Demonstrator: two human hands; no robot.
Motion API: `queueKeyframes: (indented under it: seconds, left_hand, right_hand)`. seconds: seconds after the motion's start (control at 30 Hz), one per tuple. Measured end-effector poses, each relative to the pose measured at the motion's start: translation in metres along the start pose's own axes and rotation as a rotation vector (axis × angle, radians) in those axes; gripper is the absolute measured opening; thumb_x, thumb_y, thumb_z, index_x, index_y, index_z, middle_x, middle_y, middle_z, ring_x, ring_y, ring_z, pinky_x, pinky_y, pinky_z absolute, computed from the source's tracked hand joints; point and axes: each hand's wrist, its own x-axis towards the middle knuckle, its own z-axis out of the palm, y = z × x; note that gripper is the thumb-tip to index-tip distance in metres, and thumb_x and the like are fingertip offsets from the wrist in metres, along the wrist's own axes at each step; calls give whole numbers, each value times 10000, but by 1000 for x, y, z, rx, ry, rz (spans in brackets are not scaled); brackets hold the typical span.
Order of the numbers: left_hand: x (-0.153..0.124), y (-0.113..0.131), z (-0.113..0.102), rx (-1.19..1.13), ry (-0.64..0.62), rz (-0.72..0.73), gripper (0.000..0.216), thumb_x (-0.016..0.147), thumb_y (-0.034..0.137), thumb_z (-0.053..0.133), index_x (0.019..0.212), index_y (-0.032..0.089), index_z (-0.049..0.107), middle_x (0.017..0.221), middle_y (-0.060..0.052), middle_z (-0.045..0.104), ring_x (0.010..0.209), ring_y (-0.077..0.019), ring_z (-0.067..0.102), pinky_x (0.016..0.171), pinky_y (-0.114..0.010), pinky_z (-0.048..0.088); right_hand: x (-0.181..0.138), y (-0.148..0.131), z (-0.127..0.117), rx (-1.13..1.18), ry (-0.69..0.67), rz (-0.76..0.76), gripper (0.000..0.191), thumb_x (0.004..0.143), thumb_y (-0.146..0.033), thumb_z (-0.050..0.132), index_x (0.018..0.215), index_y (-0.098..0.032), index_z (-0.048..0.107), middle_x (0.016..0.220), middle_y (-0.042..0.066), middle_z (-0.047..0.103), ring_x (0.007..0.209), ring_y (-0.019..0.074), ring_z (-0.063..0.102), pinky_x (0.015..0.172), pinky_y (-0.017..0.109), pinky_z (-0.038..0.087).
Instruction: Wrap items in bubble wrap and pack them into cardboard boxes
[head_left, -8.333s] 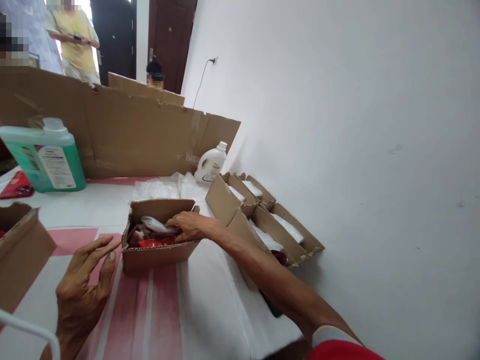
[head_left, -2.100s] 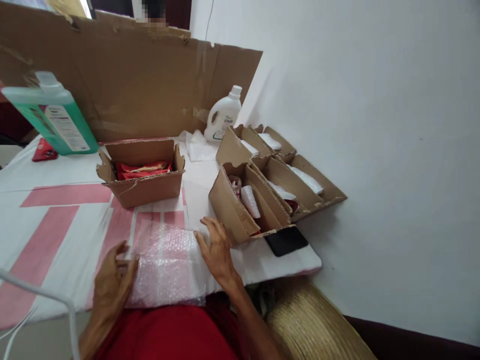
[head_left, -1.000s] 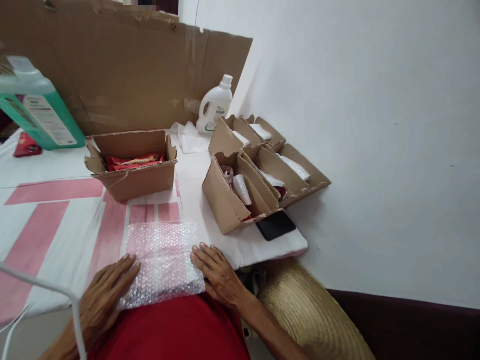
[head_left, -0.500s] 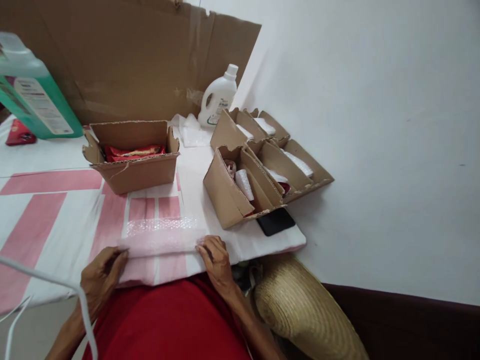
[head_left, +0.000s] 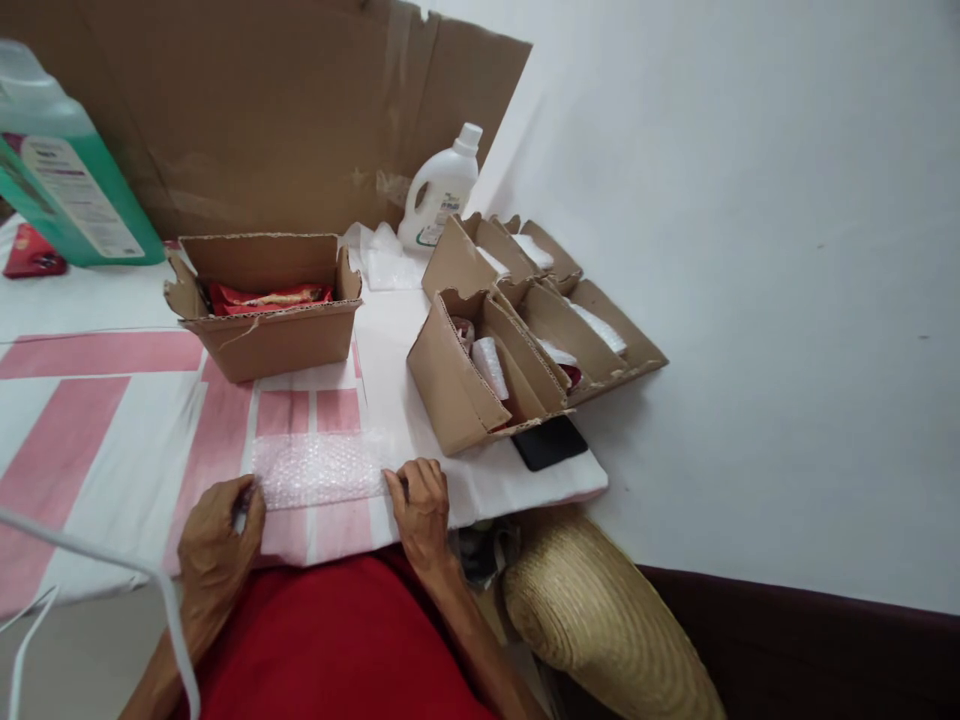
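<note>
A strip of clear bubble wrap (head_left: 322, 470) lies across the near edge of the pink-and-white cloth (head_left: 75, 430). At its left end my left hand (head_left: 221, 530) pinches the wrap between thumb and curled fingers. My right hand (head_left: 421, 505) grips the opposite end in the same way. Beyond the wrap stands an open cardboard box (head_left: 289, 345) with red packets (head_left: 270, 299) inside. To the right, a cardboard box with compartments (head_left: 450, 390) holds bubble-wrapped pieces (head_left: 490, 367).
A phone (head_left: 550, 443) lies by the table's right corner. Behind are a white jug (head_left: 442, 195), crumpled plastic (head_left: 386, 262), a green liquid bottle (head_left: 82, 190) and a tall cardboard sheet (head_left: 262, 110). A straw hat (head_left: 592, 610) is below the table edge; a white cable (head_left: 161, 580) crosses lower left.
Both hands have come slightly closer together. The wrap, partly folded over before, now lies flatter, and its bubbles show across the whole strip.
</note>
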Motion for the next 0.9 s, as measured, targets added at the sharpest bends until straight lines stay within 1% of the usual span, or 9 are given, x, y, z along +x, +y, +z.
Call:
queueKeyframes:
  seconds: [0.13, 0.27, 0.33, 0.43, 0.57, 0.67, 0.77, 0.83, 0.9]
  left_hand:
    - [2, 12, 0, 56, 48, 9, 378, 962, 335, 501, 1266, 131, 597, 923, -83, 668, 813, -227, 640, 789, -384, 538]
    - [2, 27, 0, 172, 107, 25, 583, 945, 277, 539, 1501, 159, 407, 1307, -189, 600, 1125, -314, 615, 967, -486, 496]
    - [-2, 29, 3, 178, 33, 219, 571, 941, 201, 526, 1502, 232, 422, 1417, -161, 568, 1258, -314, 571, 1041, -480, 450]
    - [-11, 26, 10, 131, -145, 492, 544, 941, 155, 497, 1468, 290, 474, 1402, -96, 622, 1321, -267, 556, 1103, -433, 399]
    - [-18, 23, 16, 148, -154, 515, 514, 940, 207, 535, 1453, 243, 504, 1433, -116, 607, 1372, -287, 518, 1138, -453, 359]
    - [-18, 24, 16, 144, -150, 517, 526, 936, 199, 543, 1459, 238, 499, 1431, -122, 606, 1371, -292, 517, 1135, -459, 362]
    - [-18, 25, 16, 134, -140, 512, 538, 936, 198, 542, 1470, 236, 489, 1420, -132, 610, 1365, -294, 522, 1138, -462, 361]
    - [-18, 25, 16, 126, -134, 516, 533, 939, 201, 533, 1469, 237, 491, 1410, -134, 617, 1356, -294, 531, 1135, -459, 363]
    - [-18, 25, 16, 129, -140, 516, 525, 942, 206, 524, 1465, 238, 495, 1408, -135, 617, 1345, -297, 539, 1127, -459, 368]
  right_hand:
    - [1, 1, 2, -33, -2, -1, 296, 1032, -276, 546, 741, -232, 522, 755, 25, 592, 775, 220, 513, 761, 342, 399]
    - [2, 2, 4, -62, -28, 4, 268, 1000, -249, 599, 745, -231, 522, 764, 26, 593, 791, 227, 518, 766, 345, 403]
    - [3, 1, 5, -68, -46, 9, 261, 991, -241, 613, 748, -230, 521, 772, 28, 593, 803, 229, 523, 766, 344, 406]
    - [3, 0, 3, -62, -49, 11, 261, 998, -236, 595, 748, -232, 521, 772, 29, 590, 802, 229, 524, 764, 349, 413]
    - [3, -1, -2, -42, -12, 44, 237, 1039, -238, 488, 813, -223, 556, 810, 54, 611, 809, 242, 530, 772, 380, 447]
    - [-2, -7, -4, -52, 55, 49, 215, 1045, -179, 400, 1059, -160, 613, 1014, 136, 666, 951, 271, 582, 835, 418, 489]
    - [-11, -24, -3, 2, -6, -149, 308, 1029, -144, 387, 1244, -146, 609, 1160, 162, 686, 1105, 271, 613, 960, 437, 501]
    - [-17, -36, 0, 81, -168, -358, 369, 1026, -184, 414, 1361, -165, 567, 1305, 143, 660, 1260, 260, 573, 1064, 434, 473]
    - [-20, -40, 2, 115, -327, -469, 483, 1028, -278, 459, 1492, -146, 452, 1491, 136, 545, 1431, 263, 439, 1156, 443, 415]
